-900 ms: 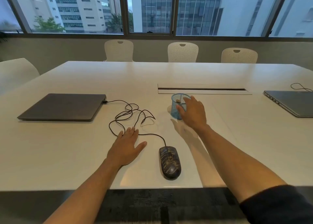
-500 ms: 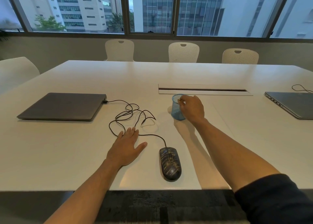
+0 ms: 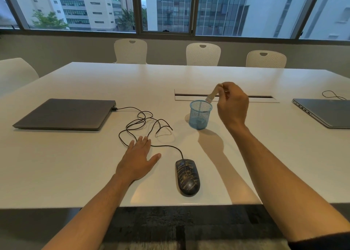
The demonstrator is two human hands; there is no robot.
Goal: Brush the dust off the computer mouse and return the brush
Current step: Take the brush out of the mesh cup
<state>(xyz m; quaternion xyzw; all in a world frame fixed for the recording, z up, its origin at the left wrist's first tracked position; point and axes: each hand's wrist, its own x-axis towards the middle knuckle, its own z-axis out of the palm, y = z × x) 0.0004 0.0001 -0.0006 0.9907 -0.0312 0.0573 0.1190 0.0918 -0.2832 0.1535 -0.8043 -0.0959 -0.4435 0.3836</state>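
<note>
right hand (image 3: 232, 105): raised above the table, just right of the blue mesh cup (image 3: 200, 114); fingers curled, pinching the top of the brush (image 3: 213, 93)
brush: tilted, pale handle, lower end just over the cup's far-right rim; can't tell if it touches the rim
left hand (image 3: 137, 161): flat on the white table (image 3: 75, 164), palm down, fingers straight and spread, holding nothing; nearer than the cup and to its left
mouse (image 3: 187, 176): dark, marbled pattern, on the table well nearer than the cup, near the front edge; just right of the left hand, not touching it
mouse cable (image 3: 144, 124): tangled loops left of the cup, passes under the left fingertips, plugged into the closed laptop (image 3: 64, 115) further left
second laptop (image 3: 325, 111): closed, well right of the cup
</note>
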